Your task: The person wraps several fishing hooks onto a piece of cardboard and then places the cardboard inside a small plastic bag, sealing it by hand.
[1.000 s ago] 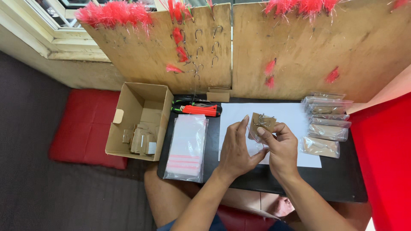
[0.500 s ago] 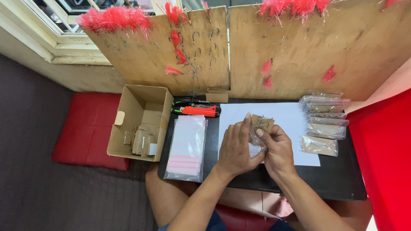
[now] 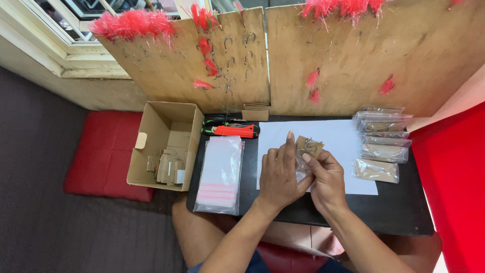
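Far left: red square floor cushion (image 3: 103,151) on dark carpet, just beside the box.
Box: open brown cardboard box (image 3: 164,144), small brown cards stacked inside, touching table's left edge.
Table: low black table (image 3: 404,212), white paper sheet (image 3: 338,139) laid across its middle.
Bags: stack of clear zip bags w/ red strips (image 3: 220,174) on table's left part.
Tool: orange-handled pliers (image 3: 235,130) at back edge, behind the bags.
L hand: left hand (image 3: 280,174) over the sheet, fingers bent onto a small clear plastic bag (image 3: 302,172), index finger straight up.
R hand: right hand (image 3: 326,177) touching the L, thumb + fingers pinched on a small brown card w/ metal hooks (image 3: 308,146), held above the sheet, tilted.
Right: row of filled clear packets (image 3: 384,139) along table's right side.
Behind: plywood boards (image 3: 353,55) upright, red feathered hooks hung on them.
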